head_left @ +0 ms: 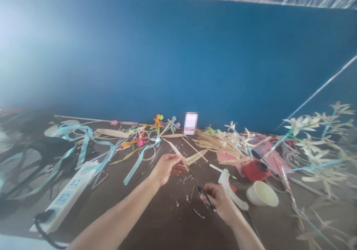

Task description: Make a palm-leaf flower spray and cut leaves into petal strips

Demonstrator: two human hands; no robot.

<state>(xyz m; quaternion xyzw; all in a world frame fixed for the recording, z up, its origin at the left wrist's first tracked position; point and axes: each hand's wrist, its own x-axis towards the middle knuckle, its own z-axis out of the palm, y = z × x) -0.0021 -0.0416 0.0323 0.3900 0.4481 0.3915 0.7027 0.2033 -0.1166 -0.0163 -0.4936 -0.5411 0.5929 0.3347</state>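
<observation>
Near the middle of the table, my left hand pinches a pale, narrow strip of dried leaf or husk between thumb and fingers. One end of the strip points up and away toward the blue wall. My right hand is closed around the dark handles of a pair of scissors. The scissor blades reach up and left to the lower end of the strip, close by my left fingers. Whether the blades touch the strip I cannot tell. Small pale clippings lie scattered on the brown table below.
A white glue gun lies right of my right hand, beside a cream cup and a red object. Pale flower sprays fill the right. Dried strips lie behind. At left are a power strip and blue ribbon.
</observation>
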